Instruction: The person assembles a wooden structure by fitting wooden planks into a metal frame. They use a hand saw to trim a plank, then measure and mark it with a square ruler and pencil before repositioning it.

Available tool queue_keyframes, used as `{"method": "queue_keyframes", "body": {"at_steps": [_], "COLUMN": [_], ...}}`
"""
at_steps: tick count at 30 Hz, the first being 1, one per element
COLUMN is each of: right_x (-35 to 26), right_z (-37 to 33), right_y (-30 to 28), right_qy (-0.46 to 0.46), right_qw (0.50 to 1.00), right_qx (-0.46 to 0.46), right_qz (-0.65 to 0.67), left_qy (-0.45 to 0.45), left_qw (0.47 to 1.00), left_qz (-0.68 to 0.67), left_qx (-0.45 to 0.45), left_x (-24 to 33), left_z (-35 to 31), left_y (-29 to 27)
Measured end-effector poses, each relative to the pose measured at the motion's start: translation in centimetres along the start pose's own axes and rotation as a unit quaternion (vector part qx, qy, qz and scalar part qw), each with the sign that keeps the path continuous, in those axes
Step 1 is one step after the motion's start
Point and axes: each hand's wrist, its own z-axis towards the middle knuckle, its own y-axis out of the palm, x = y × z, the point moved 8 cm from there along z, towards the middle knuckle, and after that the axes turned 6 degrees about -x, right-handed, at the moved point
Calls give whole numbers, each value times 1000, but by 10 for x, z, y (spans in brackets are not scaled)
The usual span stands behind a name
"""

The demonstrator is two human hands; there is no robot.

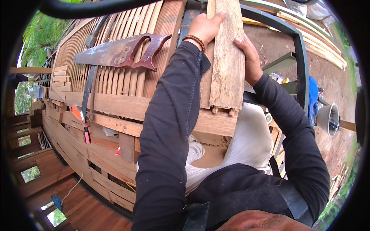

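A rough, weathered wooden board (229,73) lies lengthwise in front of me over the wooden frame at the near right. My left hand (204,29), with a beaded bracelet at the wrist, grips its far left side, thumb laid over the top face. My right hand (249,57) holds the right edge with the thumb at the rim; its other fingers are mostly hidden. Small wooden pegs or tenons (221,111) show beneath the board's near end. To the left, a handsaw (111,52) with a dark red wooden handle rests on a slatted wooden panel (115,82).
A bar clamp (88,92) with a red and black handle (87,134) spans the panel's left part. A dark metal frame (298,50) stands at the right. Beyond it are long timber strips (316,42), a blue cloth (313,94) and a pale round bucket-like container (327,119).
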Motion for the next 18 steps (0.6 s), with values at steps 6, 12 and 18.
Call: {"method": "queue_keyframes", "body": {"at_steps": [6,12,18], "right_x": [2,5,7], "right_z": [-1,1,1], "right_y": [-6,-8,-10], "right_qy": [-28,-16,-23], "right_qw": [999,999,998], "right_qx": [-9,-37,-22], "right_qz": [-32,-18,-45], "left_qy": [26,-99,-33], "left_qw": [995,975,990], "left_qz": [95,-38,87], "left_qx": [-31,-196,-107], "left_x": [8,9,13], "left_z": [0,-18,-22], "left_y": [-1,9,4]}}
